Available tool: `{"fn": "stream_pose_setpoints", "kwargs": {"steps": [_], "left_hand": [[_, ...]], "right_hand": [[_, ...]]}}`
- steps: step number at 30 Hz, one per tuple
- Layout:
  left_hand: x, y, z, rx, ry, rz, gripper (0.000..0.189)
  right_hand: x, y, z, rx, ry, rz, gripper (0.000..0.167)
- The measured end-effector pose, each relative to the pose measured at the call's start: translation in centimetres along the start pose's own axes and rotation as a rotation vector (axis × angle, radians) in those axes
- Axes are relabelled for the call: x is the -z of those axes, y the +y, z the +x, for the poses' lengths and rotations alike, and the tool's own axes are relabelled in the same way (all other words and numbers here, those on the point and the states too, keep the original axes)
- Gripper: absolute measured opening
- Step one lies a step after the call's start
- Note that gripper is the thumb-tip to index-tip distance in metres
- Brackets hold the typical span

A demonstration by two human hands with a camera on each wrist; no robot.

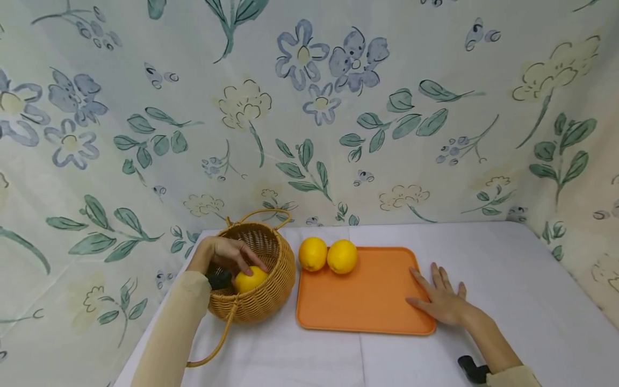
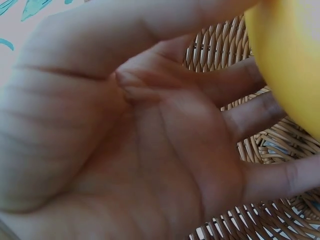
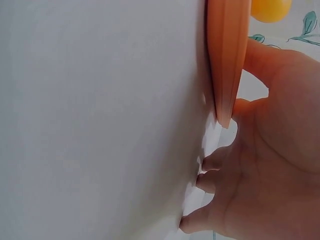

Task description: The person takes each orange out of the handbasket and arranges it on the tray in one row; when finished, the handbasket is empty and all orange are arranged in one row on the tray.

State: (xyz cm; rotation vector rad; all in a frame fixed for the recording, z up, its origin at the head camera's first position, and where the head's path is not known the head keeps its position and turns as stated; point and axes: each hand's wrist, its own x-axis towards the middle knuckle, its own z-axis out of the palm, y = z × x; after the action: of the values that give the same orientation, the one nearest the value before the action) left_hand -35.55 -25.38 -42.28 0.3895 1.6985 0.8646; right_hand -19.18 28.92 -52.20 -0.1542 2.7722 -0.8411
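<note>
Inside the wicker basket [image 1: 285,279], my left hand [image 1: 234,255] grips a lemon [image 1: 250,279] at the near side of the opening. The left wrist view shows thumb and fingers around the yellow lemon [image 2: 292,60], the woven wall [image 2: 217,47] behind them. Two more lemons lie side by side at the far left corner of the orange tray [image 1: 362,301]. My right hand [image 1: 442,298] rests with fingers spread at the tray's right edge. In the right wrist view, its thumb and one finger lie over the tray rim [image 3: 230,60], the other fingertips down on the white cloth.
The basket tilts toward the tray, one handle [image 1: 217,346] hanging down at the front, the other [image 1: 263,212] raised behind. A white cloth [image 1: 483,252] covers the table. Floral fabric [image 1: 309,134] hangs behind and at both sides.
</note>
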Motion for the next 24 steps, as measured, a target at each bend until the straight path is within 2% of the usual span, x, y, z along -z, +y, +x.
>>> {"fn": "stream_pose_setpoints", "kwargs": {"steps": [4,6,11,19,24], "left_hand": [[0.0,0.2,0.1,-0.049,0.042,0.035,0.043],[0.1,0.1,0.0,-0.092,0.082,0.048,0.043],[0.2,0.3,-0.6,-0.179,0.156,0.031,0.045],[0.2,2.5,-1.9,-0.225,0.296,0.066,0.044],[0.2,3.9,-3.8,-0.214,0.322,0.106,0.045]], "right_hand": [[0.1,-0.1,-0.3,-0.008,0.012,-0.01,0.092],[0.2,-0.2,-0.4,-0.007,0.007,-0.007,0.091],[0.3,-0.8,-0.4,-0.01,-0.012,-0.014,0.09],[0.5,-1.3,-0.5,-0.029,-0.019,-0.047,0.091],[0.6,-1.2,-0.5,-0.022,-0.017,-0.055,0.09]]}}
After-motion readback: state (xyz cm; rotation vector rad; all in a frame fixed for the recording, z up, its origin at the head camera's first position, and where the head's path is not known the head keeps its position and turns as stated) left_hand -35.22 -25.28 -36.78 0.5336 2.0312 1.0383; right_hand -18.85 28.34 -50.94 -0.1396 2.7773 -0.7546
